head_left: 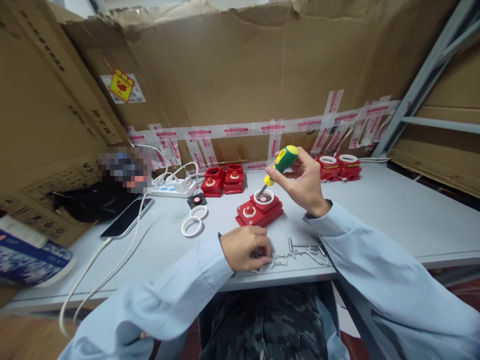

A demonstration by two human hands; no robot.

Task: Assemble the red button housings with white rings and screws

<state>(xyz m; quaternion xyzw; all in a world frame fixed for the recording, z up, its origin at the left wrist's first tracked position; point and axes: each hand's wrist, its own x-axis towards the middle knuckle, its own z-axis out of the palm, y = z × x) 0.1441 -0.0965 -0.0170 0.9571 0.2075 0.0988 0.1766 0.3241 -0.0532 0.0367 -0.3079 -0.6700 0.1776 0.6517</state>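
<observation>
A red box (pixel 258 218) lies on the grey table (pixel 390 215), just beyond the left hand, with a red dome at its left end and a white ring (pixel 264 203) on its raised right part. The tip of a green and yellow screwdriver (pixel 287 159) points down inside that ring, the shaft tilted. The right hand (pixel 305 182) pinches the handle between thumb and fingers. The left hand (pixel 245 248) rests near the table's near edge, its fingers curled inward; whether they grip anything, I cannot tell. Just right of it lie pale tangled strands (pixel 279 259) and short metal rods (pixel 305 245). Left of the box, two loose white rings (pixel 192 235) lie beside a black square piece (pixel 197 201) with a red centre. Farther back stand two red units (pixel 213 186), with a white power strip (pixel 174 188) to their left, and two ring-topped units (pixel 328 172) stand far right. A phone (pixel 127 218) lies at left, and cardboard (pixel 240 75) walls the far side
</observation>
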